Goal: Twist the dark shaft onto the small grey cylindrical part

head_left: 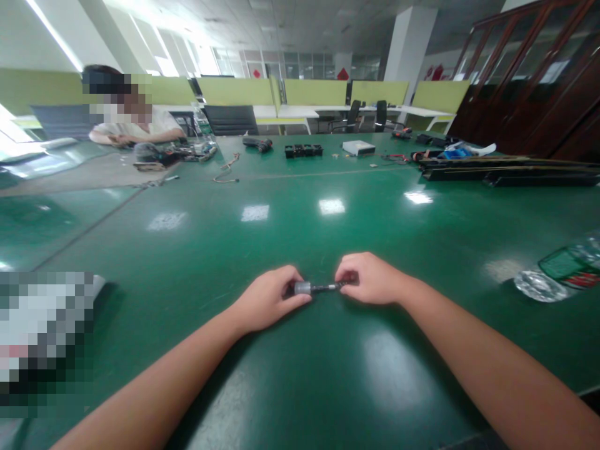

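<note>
Between my two hands, low over the green table [300, 350], is a thin dark rod-like tool with a grey cylindrical end [302, 287]. The fingers of my left hand [270, 299] are closed round the grey end. My right hand [372, 279] pinches the dark, narrow end of the same tool, its fingertips curled over it. The tool lies nearly level, running left to right. Its exact kind is too small to make out, and both its ends are partly hidden by my fingers.
A plastic bottle [557, 269] lies at the right. A blurred pale object [42, 325] is at the left edge. Along the far side are a power drill [257, 144], black parts [304, 150], a white box [359, 147] and long black strips [506, 170]. A person [135, 119] sits far left.
</note>
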A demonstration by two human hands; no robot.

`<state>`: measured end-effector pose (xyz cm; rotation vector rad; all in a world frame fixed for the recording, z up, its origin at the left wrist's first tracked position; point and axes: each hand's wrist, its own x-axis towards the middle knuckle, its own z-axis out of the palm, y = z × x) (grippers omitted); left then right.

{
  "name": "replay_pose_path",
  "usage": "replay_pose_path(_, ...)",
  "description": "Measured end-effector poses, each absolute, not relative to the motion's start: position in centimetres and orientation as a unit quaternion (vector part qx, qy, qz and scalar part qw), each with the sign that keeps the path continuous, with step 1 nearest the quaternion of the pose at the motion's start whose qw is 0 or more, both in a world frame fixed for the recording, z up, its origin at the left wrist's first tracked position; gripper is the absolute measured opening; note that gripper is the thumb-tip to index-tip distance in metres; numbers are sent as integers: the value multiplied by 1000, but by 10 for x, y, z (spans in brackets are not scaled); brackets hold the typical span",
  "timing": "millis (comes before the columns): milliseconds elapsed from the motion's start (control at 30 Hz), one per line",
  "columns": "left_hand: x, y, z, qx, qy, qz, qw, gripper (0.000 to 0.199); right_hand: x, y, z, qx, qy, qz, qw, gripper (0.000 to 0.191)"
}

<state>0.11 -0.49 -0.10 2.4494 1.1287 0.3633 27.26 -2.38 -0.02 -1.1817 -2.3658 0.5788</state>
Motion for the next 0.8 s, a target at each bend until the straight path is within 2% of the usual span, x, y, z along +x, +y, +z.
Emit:
replay_pose_path(267,2,-5,-1,884,405,121,199,31,262,-25,-10,-424,-839,240,243,14)
replay_pose_path(367,2,-4,-2,885,402,124,198,31,254,-26,-17,-417,-803,310,292,31)
replay_pose_path(500,1,-3,-3,886,401,123,197,30,250,-26,-23,-409,-794,338,297,47)
replay_pose_path(567,1,-2,-4,886,401,122,196,30,251,-26,-24,-410,-799,326,295,46)
replay_pose_path(800,4,-3,-3,887,401,122,194,29,242,-23,-22,-404,-834,242,288,22)
